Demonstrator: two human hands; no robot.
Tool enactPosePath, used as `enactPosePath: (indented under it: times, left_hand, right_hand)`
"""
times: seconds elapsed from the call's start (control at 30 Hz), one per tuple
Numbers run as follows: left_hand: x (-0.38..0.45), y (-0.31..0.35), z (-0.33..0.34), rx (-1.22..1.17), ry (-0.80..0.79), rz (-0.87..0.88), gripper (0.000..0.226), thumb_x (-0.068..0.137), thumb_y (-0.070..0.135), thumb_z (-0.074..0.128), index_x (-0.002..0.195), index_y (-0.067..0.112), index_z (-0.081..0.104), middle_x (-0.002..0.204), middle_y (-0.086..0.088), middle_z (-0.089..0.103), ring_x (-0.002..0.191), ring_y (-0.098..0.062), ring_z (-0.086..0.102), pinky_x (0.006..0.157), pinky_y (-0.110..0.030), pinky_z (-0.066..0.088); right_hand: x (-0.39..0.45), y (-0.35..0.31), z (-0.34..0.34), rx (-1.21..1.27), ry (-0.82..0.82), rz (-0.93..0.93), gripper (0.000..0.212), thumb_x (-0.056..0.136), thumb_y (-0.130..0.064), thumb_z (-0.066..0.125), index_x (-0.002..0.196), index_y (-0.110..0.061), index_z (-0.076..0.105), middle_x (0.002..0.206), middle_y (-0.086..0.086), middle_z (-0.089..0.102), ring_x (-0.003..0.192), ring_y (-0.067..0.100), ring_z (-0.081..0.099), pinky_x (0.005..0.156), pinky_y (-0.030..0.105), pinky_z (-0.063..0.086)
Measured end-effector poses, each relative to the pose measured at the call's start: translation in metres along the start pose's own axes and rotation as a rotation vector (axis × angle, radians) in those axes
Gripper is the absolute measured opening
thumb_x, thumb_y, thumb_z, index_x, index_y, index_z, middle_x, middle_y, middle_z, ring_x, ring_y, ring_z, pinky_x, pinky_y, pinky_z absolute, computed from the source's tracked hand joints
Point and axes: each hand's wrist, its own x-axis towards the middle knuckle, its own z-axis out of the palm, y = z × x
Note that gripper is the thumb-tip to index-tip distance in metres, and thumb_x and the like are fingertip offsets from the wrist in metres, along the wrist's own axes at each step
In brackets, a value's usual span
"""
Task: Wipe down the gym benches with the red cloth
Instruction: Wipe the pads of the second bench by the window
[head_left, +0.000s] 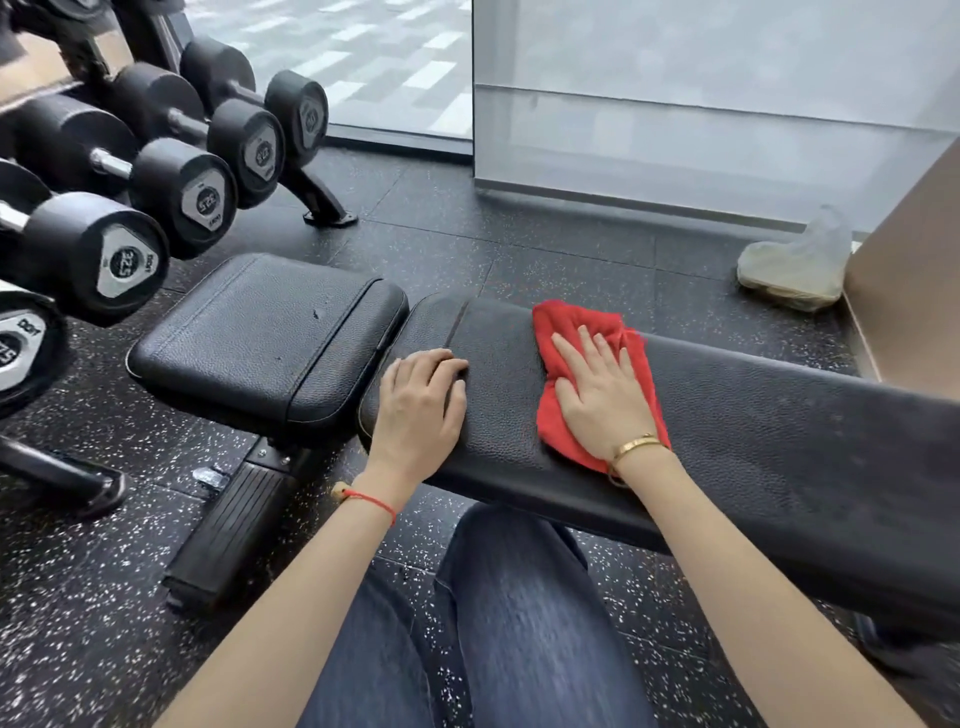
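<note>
A black padded gym bench lies across the view, with a long back pad (753, 431) and a separate seat pad (265, 332) to its left. The red cloth (576, 322) is spread on the back pad near its left end. My right hand (602, 395) presses flat on the cloth with fingers straight and spread. On the bare pad left of the cloth rests my left hand (421, 405), its fingers bent at the tips and holding nothing.
A rack of black dumbbells (156, 176) stands at the left, its foot (327, 205) on the speckled rubber floor. A clear plastic bag (800, 260) lies by the glass wall at the back right. A brown panel (914, 280) rises at the right edge. My knees are below the bench.
</note>
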Motion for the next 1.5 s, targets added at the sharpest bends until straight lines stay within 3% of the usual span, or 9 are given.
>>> enactPosePath:
  times: [0.17, 0.37, 0.53, 0.67, 0.87, 1.0, 1.17, 1.27, 1.5]
  left_hand:
    - [-0.002, 0.001, 0.003, 0.027, 0.011, -0.011, 0.03, 0.095, 0.024, 0.049, 0.12, 0.016, 0.063, 0.129, -0.002, 0.059, 0.122, -0.025, 0.052, 0.11, -0.049, 0.034]
    - [-0.003, 0.001, -0.001, 0.018, 0.01, 0.003, 0.035, 0.094, 0.025, 0.043, 0.121, 0.016, 0.063, 0.129, -0.002, 0.059, 0.122, -0.025, 0.053, 0.11, -0.049, 0.035]
    - [-0.005, 0.004, -0.002, 0.002, 0.013, -0.004, 0.039, 0.094, 0.027, 0.039, 0.121, 0.014, 0.063, 0.129, -0.005, 0.06, 0.123, -0.026, 0.053, 0.109, -0.051, 0.035]
    - [-0.004, 0.006, 0.001, 0.029, 0.024, -0.021, 0.038, 0.093, 0.028, 0.04, 0.121, 0.014, 0.063, 0.128, -0.004, 0.059, 0.121, -0.026, 0.052, 0.11, -0.05, 0.035]
    - [-0.005, 0.002, 0.002, 0.031, 0.041, -0.004, 0.036, 0.091, 0.026, 0.044, 0.12, 0.016, 0.063, 0.128, -0.002, 0.06, 0.12, -0.025, 0.053, 0.108, -0.05, 0.037]
    - [-0.005, 0.0, 0.002, 0.027, 0.041, 0.014, 0.034, 0.091, 0.023, 0.048, 0.121, 0.017, 0.063, 0.129, -0.002, 0.06, 0.121, -0.025, 0.052, 0.11, -0.049, 0.036]
    - [-0.005, 0.003, 0.002, 0.038, 0.03, 0.002, 0.035, 0.092, 0.023, 0.047, 0.122, 0.015, 0.062, 0.13, -0.004, 0.059, 0.123, -0.026, 0.051, 0.111, -0.05, 0.035]
    - [-0.005, 0.007, 0.003, 0.048, 0.027, -0.019, 0.035, 0.093, 0.024, 0.043, 0.122, 0.015, 0.061, 0.129, -0.004, 0.059, 0.122, -0.026, 0.051, 0.111, -0.049, 0.034]
    - [-0.004, 0.004, 0.001, 0.02, 0.034, -0.007, 0.035, 0.092, 0.021, 0.044, 0.12, 0.014, 0.063, 0.129, -0.003, 0.06, 0.121, -0.026, 0.053, 0.108, -0.05, 0.037]
  right_hand:
    - [0.032, -0.037, 0.005, -0.026, -0.029, -0.031, 0.058, 0.098, -0.033, 0.033, 0.154, -0.028, 0.014, 0.163, 0.007, 0.003, 0.15, 0.023, 0.003, 0.121, 0.042, -0.005]
    - [-0.034, -0.022, 0.007, 0.012, 0.004, -0.197, 0.06, 0.096, -0.034, 0.036, 0.153, -0.033, 0.016, 0.162, 0.001, 0.007, 0.15, 0.019, 0.005, 0.122, 0.037, -0.005]
    - [-0.033, 0.039, -0.01, 0.0, 0.039, 0.083, 0.058, 0.096, -0.03, 0.038, 0.152, -0.031, 0.021, 0.162, 0.004, 0.011, 0.149, 0.021, 0.009, 0.122, 0.04, -0.002]
    - [0.008, 0.026, -0.011, -0.037, 0.024, 0.213, 0.059, 0.097, -0.03, 0.035, 0.153, -0.028, 0.017, 0.162, 0.009, 0.007, 0.15, 0.025, 0.006, 0.121, 0.044, -0.002]
    - [-0.014, -0.033, 0.005, -0.007, -0.02, -0.074, 0.061, 0.097, -0.034, 0.036, 0.153, -0.031, 0.015, 0.163, 0.005, 0.003, 0.15, 0.021, 0.003, 0.121, 0.041, -0.005]
    - [-0.057, -0.011, 0.004, -0.002, -0.009, -0.166, 0.06, 0.096, -0.034, 0.037, 0.152, -0.034, 0.017, 0.162, 0.0, 0.007, 0.15, 0.017, 0.004, 0.122, 0.04, -0.003]
    - [-0.039, 0.055, -0.016, -0.005, 0.027, 0.155, 0.059, 0.097, -0.029, 0.037, 0.152, -0.032, 0.019, 0.162, 0.004, 0.008, 0.15, 0.021, 0.007, 0.122, 0.042, -0.002]
    - [-0.002, 0.052, -0.019, -0.03, 0.025, 0.263, 0.059, 0.097, -0.029, 0.034, 0.153, -0.028, 0.017, 0.162, 0.008, 0.006, 0.15, 0.024, 0.005, 0.121, 0.044, -0.003]
    - [-0.005, -0.041, 0.007, 0.008, -0.035, -0.21, 0.061, 0.096, -0.032, 0.037, 0.153, -0.03, 0.016, 0.163, 0.005, 0.005, 0.15, 0.022, 0.003, 0.121, 0.039, -0.007]
